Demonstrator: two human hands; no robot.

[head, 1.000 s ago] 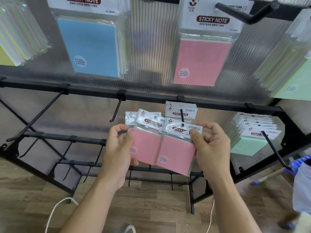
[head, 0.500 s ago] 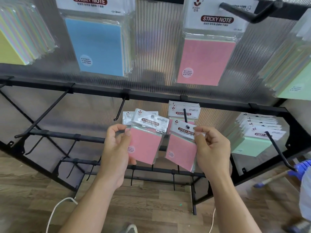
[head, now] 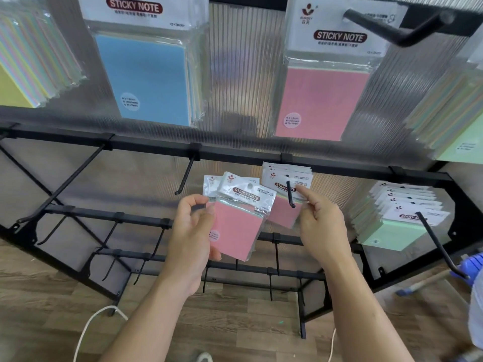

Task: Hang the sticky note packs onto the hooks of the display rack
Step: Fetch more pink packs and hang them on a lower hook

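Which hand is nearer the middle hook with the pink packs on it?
Right. The right hand is just right of the hook tip; the left hand holds packs farther off to its left.

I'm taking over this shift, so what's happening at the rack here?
A person is stocking the rack. The left hand holds a few pink sticky note packs. The right hand reaches to a hook where other pink packs hang, its forefinger on the front one; whether it pinches it is unclear. The neighbouring hook is bare.
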